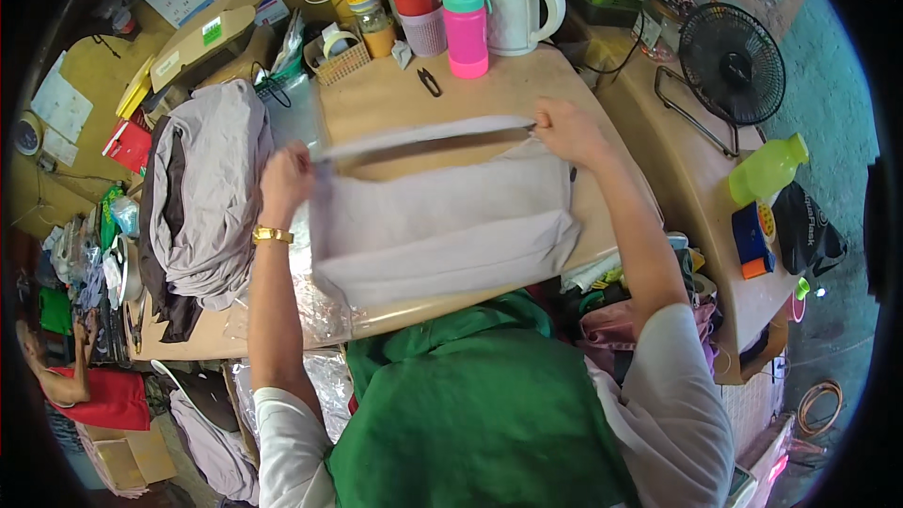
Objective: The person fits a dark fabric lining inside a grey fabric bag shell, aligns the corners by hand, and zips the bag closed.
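Observation:
A light grey folded cloth garment [433,216] hangs stretched between my two hands over the near half of the table, blurred by motion. My left hand [287,179], with a gold watch on its wrist, is closed on the upper left corner. At the upper right corner my right hand [569,132] pinches the same cloth. A dark gap shows under the raised top edge. Left of my left hand lies a heap of grey garments [212,188] with some dark cloth. Clear plastic [310,292] sticks out beneath my left forearm.
Thread snips [429,82] lie on the tan table [376,103]. Behind them stand a pink bottle [467,28], a white kettle [508,0] and a small basket [341,58]. A black fan [732,63] and a lime bottle [768,169] are at right. Another person [94,386] sits at far left.

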